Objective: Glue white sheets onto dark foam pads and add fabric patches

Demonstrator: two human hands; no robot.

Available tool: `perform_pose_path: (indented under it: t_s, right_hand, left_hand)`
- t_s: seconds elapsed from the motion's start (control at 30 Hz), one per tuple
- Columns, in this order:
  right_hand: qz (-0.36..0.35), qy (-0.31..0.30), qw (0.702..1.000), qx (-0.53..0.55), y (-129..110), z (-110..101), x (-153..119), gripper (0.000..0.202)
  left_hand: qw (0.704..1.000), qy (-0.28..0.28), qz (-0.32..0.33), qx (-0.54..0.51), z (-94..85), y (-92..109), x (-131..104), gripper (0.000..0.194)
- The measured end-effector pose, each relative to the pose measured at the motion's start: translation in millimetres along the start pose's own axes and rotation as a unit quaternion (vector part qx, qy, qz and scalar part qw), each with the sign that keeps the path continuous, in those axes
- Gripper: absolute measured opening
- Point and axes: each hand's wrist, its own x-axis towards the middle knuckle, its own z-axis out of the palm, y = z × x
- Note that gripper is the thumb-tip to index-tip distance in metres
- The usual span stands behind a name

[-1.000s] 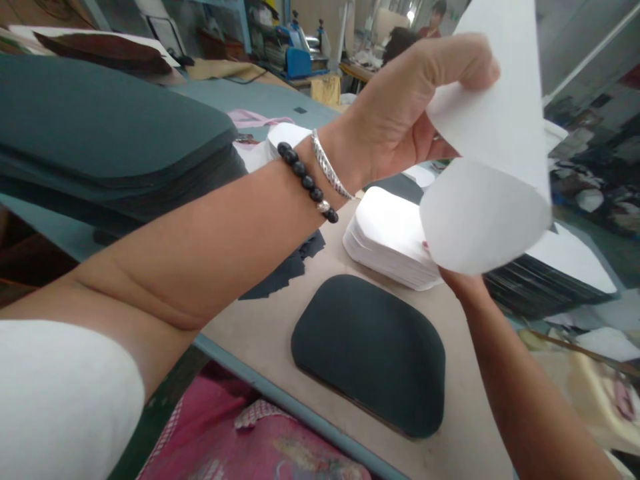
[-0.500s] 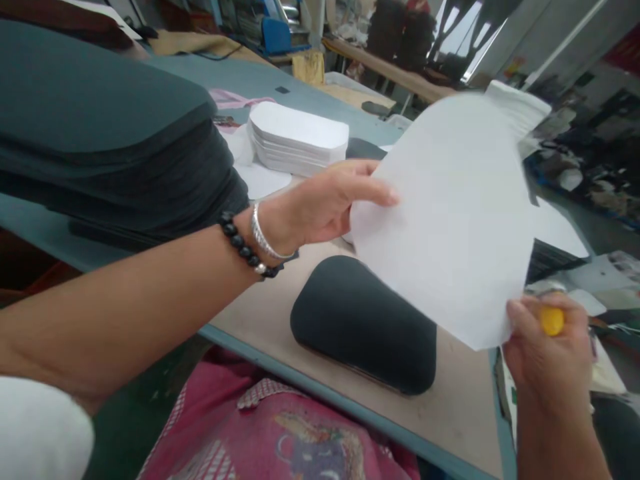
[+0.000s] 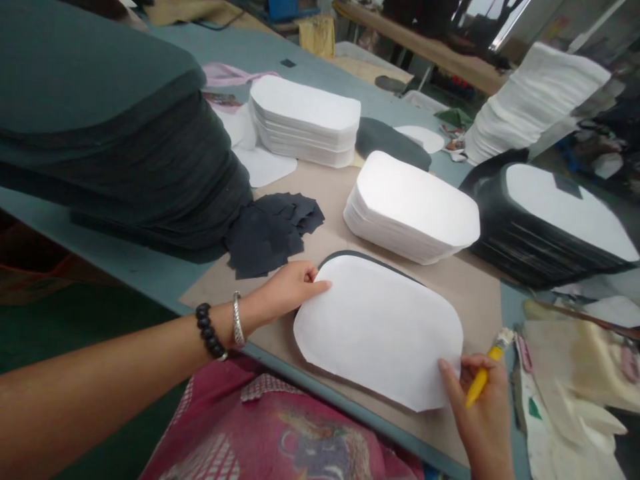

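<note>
A white rounded sheet (image 3: pixel 380 333) lies over a dark rounded panel (image 3: pixel 345 255), whose edge shows along the far side. At the sheet's left end my left hand (image 3: pixel 295 288) pinches it, thumb on top. My right hand (image 3: pixel 480 393) grips the right end between thumb and fingers. A yellow-handled brush (image 3: pixel 484 379) with pale bristles is also tucked in that hand. Just beyond the sheet stands a stack of white rounded sheets (image 3: pixel 415 200). Small black fabric pieces (image 3: pixel 270 233) lie in a heap past my left hand.
A tall stack of dark panels (image 3: pixel 125 147) rises at the left. Another white stack (image 3: pixel 305 113) is farther back. At the right are dark panels topped by a white sheet (image 3: pixel 565 207), a leaning white pile (image 3: pixel 535 100) and cloths (image 3: pixel 565 380). The board (image 3: pixel 325 193) covers the table's near part.
Both hands have brought the white sheet down and toward me, from raised and tilted to lying over the dark panel. The view has shifted, showing the white stack and black pieces.
</note>
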Motion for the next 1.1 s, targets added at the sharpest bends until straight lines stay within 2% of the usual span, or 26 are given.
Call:
perform_pose_path:
  t_s: [0.17,0.27,0.43,0.57,0.73,0.9,1.0,1.1]
  right_hand:
    - [0.006,0.011,0.992,-0.126,-13.2,4.0,11.3,0.046]
    - [0.006,-0.002,0.981,-0.192,-20.7,7.4,13.2,0.043]
    - [0.018,-0.014,0.971,-0.24,-18.4,11.9,12.6,0.039]
    - [0.005,-0.014,0.966,-0.258,-14.0,12.3,12.6,0.038]
    - [0.031,-0.019,0.964,-0.262,-11.3,10.2,13.4,0.041]
    - [0.049,-0.019,0.963,-0.264,4.4,4.5,19.5,0.047]
    - [0.046,-0.018,0.971,-0.234,14.2,2.7,22.6,0.05]
    - [0.038,-0.004,0.977,-0.212,13.8,3.4,22.2,0.051]
  left_hand:
    - [0.992,0.015,0.053,0.116,-5.8,-1.3,26.1,0.028]
    - [0.979,0.027,0.079,0.185,-8.6,-4.4,35.1,0.025]
    - [0.965,0.037,0.061,0.253,-10.7,-7.1,36.9,0.025]
    - [0.964,0.027,0.052,0.26,-11.1,-5.5,37.8,0.025]
    - [0.965,0.017,0.065,0.252,-13.2,-8.7,40.9,0.028]
    - [0.965,0.008,0.071,0.254,-14.8,-14.7,43.6,0.03]
    - [0.963,0.012,0.072,0.26,-14.6,-15.0,45.3,0.032]
    - [0.962,0.009,0.068,0.263,-14.0,-10.4,46.0,0.032]
